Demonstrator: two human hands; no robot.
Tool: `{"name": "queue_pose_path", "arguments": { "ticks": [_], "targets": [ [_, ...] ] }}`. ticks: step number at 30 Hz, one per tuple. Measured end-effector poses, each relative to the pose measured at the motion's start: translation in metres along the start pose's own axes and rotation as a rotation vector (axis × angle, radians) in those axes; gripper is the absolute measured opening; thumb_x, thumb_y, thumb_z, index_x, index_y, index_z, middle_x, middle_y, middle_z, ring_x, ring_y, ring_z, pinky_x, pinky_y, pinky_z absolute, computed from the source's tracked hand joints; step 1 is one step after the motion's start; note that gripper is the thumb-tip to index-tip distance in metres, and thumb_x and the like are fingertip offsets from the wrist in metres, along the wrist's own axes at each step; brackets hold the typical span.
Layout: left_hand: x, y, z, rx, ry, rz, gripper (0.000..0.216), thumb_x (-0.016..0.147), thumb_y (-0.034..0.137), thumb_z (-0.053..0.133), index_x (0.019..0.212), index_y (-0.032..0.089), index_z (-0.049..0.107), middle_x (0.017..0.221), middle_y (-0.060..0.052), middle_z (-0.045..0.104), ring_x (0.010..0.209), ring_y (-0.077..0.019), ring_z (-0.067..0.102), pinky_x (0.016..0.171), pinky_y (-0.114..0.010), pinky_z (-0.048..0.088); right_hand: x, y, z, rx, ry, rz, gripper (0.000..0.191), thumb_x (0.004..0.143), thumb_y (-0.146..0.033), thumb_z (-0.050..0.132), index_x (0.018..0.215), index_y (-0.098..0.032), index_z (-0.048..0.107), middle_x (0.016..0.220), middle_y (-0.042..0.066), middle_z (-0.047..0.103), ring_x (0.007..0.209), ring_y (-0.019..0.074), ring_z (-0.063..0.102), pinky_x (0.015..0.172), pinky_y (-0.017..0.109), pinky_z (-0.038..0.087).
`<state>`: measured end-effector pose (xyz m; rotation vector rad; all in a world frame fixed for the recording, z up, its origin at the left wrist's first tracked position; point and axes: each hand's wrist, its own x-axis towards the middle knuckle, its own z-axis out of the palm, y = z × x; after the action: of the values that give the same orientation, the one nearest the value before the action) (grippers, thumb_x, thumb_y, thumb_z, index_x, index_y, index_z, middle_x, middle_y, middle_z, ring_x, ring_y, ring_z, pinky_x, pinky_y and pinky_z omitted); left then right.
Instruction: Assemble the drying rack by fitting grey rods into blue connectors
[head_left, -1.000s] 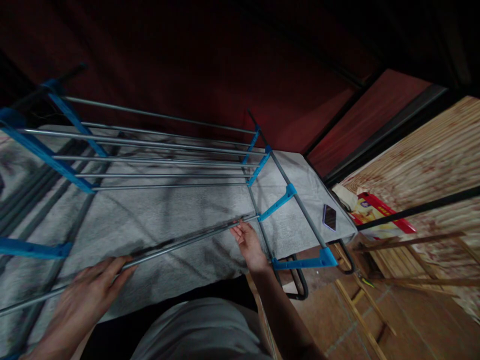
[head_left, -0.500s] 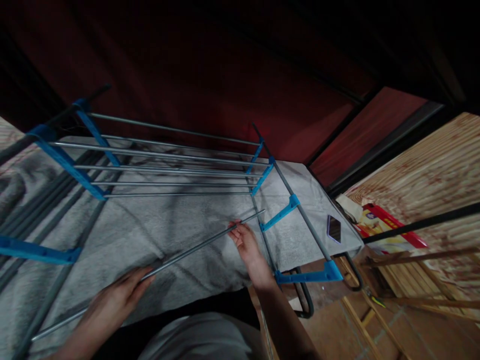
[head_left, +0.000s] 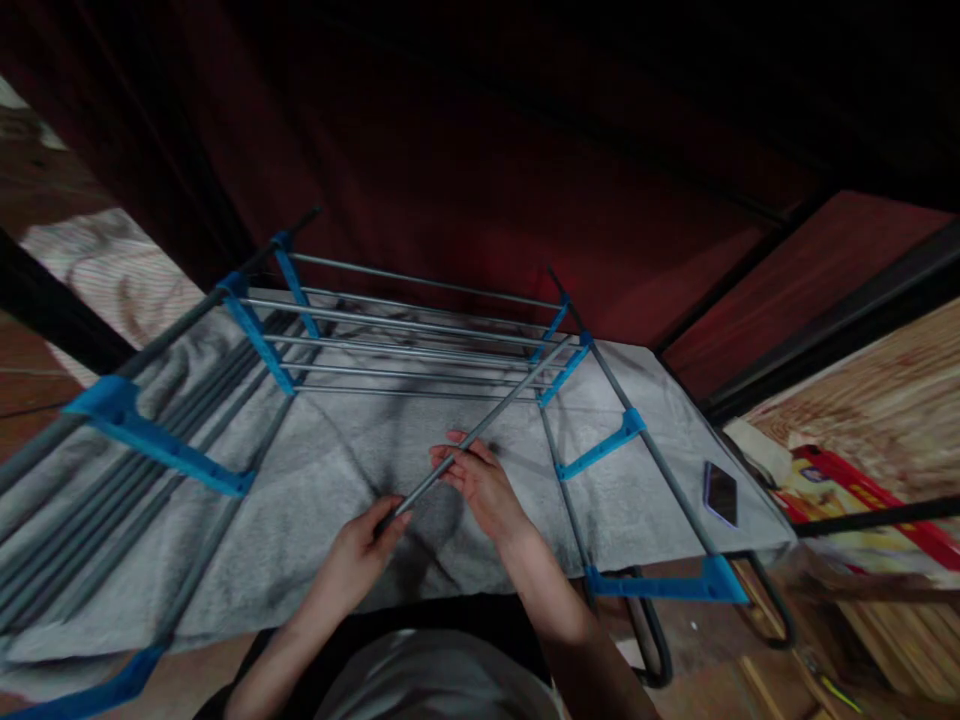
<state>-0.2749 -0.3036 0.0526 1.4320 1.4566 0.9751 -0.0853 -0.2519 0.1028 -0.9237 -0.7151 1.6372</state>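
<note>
A grey metal rod (head_left: 491, 415) slants up and to the right over the cloth, its far end crossing in front of the frame's rods. Its lower end sits in my left hand (head_left: 364, 555), whose fingers are closed on it. My right hand (head_left: 484, 485) grips the same rod a little farther up, fingers curled around it. Beyond both hands stands a rack frame with several metal rods (head_left: 412, 350) joining its two sides. Blue plastic brackets (head_left: 604, 445) run between the uprights on the right, and another blue bracket (head_left: 161, 445) spans the left side.
Several loose grey tubes (head_left: 142, 470) lie at the left on the grey cloth (head_left: 322, 470). A phone (head_left: 720, 492) rests near the table's right edge. Past it is a red and yellow package (head_left: 862, 490). A dark red surface (head_left: 450, 200) rises behind the rack.
The rod now points more steeply away, its far end higher and farther right. My left hand has moved right, to the rod's near end and closer to my right hand. The view has shifted left.
</note>
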Motion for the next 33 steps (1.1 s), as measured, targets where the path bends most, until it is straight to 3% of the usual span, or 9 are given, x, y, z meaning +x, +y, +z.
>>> {"name": "queue_pose_path", "arguments": {
  "ticks": [3, 8, 11, 19, 22, 27, 33],
  "targets": [
    [0.002, 0.026, 0.013, -0.183, 0.012, 0.017, 0.033, 0.083, 0.055, 0.07, 0.09, 0.023, 0.076, 0.074, -0.002, 0.07, 0.07, -0.021, 0.064, 0.068, -0.03, 0.053, -0.004, -0.013, 0.022, -0.115, -0.038, -0.103, 0.039, 0.083, -0.04, 0.075, 0.118, -0.024, 0.066, 0.095, 0.001, 0.077, 0.09, 0.018, 0.072, 0.088, 0.033, 0.057],
    [0.008, 0.05, 0.016, -0.403, 0.104, 0.063, 0.03, 0.079, 0.038, 0.081, 0.106, 0.026, 0.079, 0.102, -0.007, 0.077, 0.099, -0.0236, 0.069, 0.091, -0.032, 0.053, 0.004, -0.051, 0.043, -0.329, -0.082, -0.316, 0.043, 0.085, -0.043, 0.074, 0.124, -0.025, 0.068, 0.084, -0.003, 0.071, 0.083, 0.0159, 0.066, 0.083, 0.03, 0.055],
    [0.012, 0.056, 0.006, -0.526, 0.183, 0.008, 0.027, 0.077, 0.035, 0.084, 0.102, 0.024, 0.08, 0.1, -0.008, 0.077, 0.097, -0.0225, 0.069, 0.09, -0.032, 0.052, 0.008, -0.065, 0.049, -0.458, -0.107, -0.407, 0.044, 0.089, -0.044, 0.07, 0.129, -0.026, 0.068, 0.084, -0.003, 0.069, 0.081, 0.0158, 0.065, 0.083, 0.03, 0.054],
    [0.009, 0.088, -0.028, -0.698, 0.336, 0.016, 0.03, 0.078, 0.027, 0.083, 0.106, 0.022, 0.076, 0.096, -0.005, 0.075, 0.087, -0.0185, 0.069, 0.081, -0.029, 0.052, 0.003, -0.068, 0.058, -0.94, -0.298, -0.666, 0.035, 0.102, -0.034, 0.055, 0.134, -0.033, 0.068, 0.121, 0.003, 0.071, 0.113, 0.0217, 0.064, 0.101, 0.037, 0.051],
    [0.006, 0.094, -0.032, -0.715, 0.385, 0.046, 0.031, 0.077, 0.028, 0.084, 0.106, 0.024, 0.075, 0.102, -0.004, 0.075, 0.091, -0.0187, 0.069, 0.082, -0.03, 0.052, 0.005, -0.059, 0.053, -1.172, -0.352, -0.709, 0.039, 0.104, -0.026, 0.046, 0.137, -0.034, 0.066, 0.115, 0.005, 0.069, 0.11, 0.0214, 0.065, 0.098, 0.035, 0.053],
    [0.006, 0.084, -0.025, -0.774, 0.367, 0.008, 0.035, 0.074, 0.025, 0.086, 0.107, 0.025, 0.077, 0.109, -0.004, 0.075, 0.104, -0.0194, 0.068, 0.088, -0.029, 0.052, 0.015, -0.032, 0.025, -1.577, -0.304, -0.741, 0.05, 0.101, -0.013, 0.04, 0.14, -0.032, 0.065, 0.108, 0.008, 0.068, 0.104, 0.0246, 0.063, 0.099, 0.039, 0.051],
    [0.014, 0.058, -0.007, -1.007, 0.287, -0.144, 0.031, 0.074, 0.036, 0.089, 0.097, 0.018, 0.076, 0.102, -0.007, 0.077, 0.098, -0.0209, 0.073, 0.088, -0.032, 0.055, 0.022, -0.008, -0.011, -1.804, -0.268, -0.784, 0.055, 0.097, -0.007, 0.041, 0.144, -0.028, 0.061, 0.112, 0.01, 0.069, 0.104, 0.0271, 0.06, 0.098, 0.041, 0.046]
  ]
}}
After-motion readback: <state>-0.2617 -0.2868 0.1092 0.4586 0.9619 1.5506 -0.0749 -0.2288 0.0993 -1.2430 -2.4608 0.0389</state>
